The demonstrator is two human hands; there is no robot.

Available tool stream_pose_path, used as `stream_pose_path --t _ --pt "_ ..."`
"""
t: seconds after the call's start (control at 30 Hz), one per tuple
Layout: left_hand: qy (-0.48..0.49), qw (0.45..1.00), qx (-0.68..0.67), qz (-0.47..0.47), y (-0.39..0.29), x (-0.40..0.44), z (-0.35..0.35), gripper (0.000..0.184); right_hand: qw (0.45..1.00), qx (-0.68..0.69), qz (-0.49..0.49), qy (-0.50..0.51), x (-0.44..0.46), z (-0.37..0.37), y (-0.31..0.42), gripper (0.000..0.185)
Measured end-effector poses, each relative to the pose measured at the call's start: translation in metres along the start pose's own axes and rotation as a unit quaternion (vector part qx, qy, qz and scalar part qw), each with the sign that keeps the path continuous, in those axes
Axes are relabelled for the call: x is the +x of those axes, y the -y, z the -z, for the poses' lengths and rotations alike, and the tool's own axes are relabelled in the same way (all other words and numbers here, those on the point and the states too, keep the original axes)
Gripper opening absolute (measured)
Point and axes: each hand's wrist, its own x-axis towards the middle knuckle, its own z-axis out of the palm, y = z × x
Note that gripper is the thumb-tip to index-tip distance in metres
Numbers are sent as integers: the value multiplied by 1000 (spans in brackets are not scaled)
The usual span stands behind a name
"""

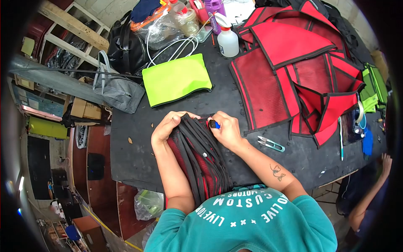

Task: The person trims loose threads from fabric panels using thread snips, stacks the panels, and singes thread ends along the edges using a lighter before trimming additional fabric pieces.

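A thick bundle of black-edged red mesh pieces (197, 157) lies at the table's near edge, against the teal shirt. My left hand (168, 125) grips the bundle's far left corner, with its fingers partly hidden behind the black strips. At the far right corner, my right hand (224, 129) is closed around a small blue and black object (213, 124), possibly a marker, whose tip is hidden. Right of that hand, small teal-handled snips (270, 143) lie on the black table (134, 155).
Beyond the hands lies a lime pouch (177, 80). Red mesh pieces (268, 88) cover the right side. A spray bottle (228, 42), white cable, grey bag (119, 90) and black bag (127, 46) stand farther back. Another person's arm (371, 189) shows at the right edge.
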Motion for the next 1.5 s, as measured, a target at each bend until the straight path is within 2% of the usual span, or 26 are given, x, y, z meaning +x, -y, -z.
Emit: stream_pose_path --t 0.03,0.13,0.17,0.27,0.43,0.53,0.57,0.6,0.67,0.7,0.73,0.8,0.83,0.93,1.03,1.07,1.17,1.23,1.3,1.33,1.37,1.43,1.47,1.5 --pt "2 1000 1 -1 -1 0 0 96 1000 0 0 1 1 0 -1 30" --pt "5 1000 2 0 -1 -1 1 95 993 52 -99 31 6 3 -6 29" --pt "3 1000 3 -4 0 -2 1 94 993 52 -99 33 6 5 -7 29" --pt "-1 1000 6 -14 1 -2 2 94 974 144 -174 -15 7 18 -13 26" --pt "5 1000 -10 -6 3 1 2 92 984 123 -131 -2 -2 23 -18 24" --pt "5 1000 -22 1 5 -1 2 90 995 83 -23 -51 -6 15 -11 25" --pt "3 1000 -30 3 6 -1 2 88 995 84 -23 -51 -4 15 -12 25" --pt "0 999 -38 5 8 -2 3 86 983 157 -99 -7 -1 16 -13 25" --pt "-2 999 -45 6 13 -3 5 83 919 296 -247 79 3 17 -15 27" --pt "-2 999 -45 14 14 -3 5 84 919 296 -248 77 2 16 -15 27" --pt "-1 999 -45 20 16 -3 6 85 871 399 -269 102 0 15 -14 27" --pt "0 999 -45 26 20 -1 7 86 739 584 -299 151 -4 12 -13 27" --pt "-11 998 -57 33 23 0 7 85 739 584 -299 151 -6 10 -11 27" --pt "-33 995 -81 51 26 1 5 82 790 550 -233 138 -11 7 -5 29" --pt "-26 968 -137 208 30 13 6 80 806 531 -229 126 -10 8 -12 29" --pt "-27 968 -138 207 31 17 6 80 814 521 -227 121 -10 9 -13 29" --pt "-65 985 -15 157 37 25 2 76 808 523 -246 112 -14 13 -17 25" --pt "-30 986 -33 159 34 26 5 78 805 525 -255 104 -14 15 -21 24" --pt "33 984 -68 164 29 22 9 82 894 385 -222 56 -14 9 -30 24" --pt "33 983 -68 165 27 20 10 82 928 310 -203 31 -13 8 -32 25" --pt "35 989 -50 134 25 19 11 85 928 310 -203 30 -10 10 -31 25" --pt "40 997 -17 71 22 19 10 92 980 128 -150 8 -4 18 -24 23" --pt "40 997 -17 71 21 18 9 92 992 35 -121 -2 -2 20 -22 23" --pt "36 996 -16 75 19 17 8 95 992 35 -120 -1 1 20 -21 23"
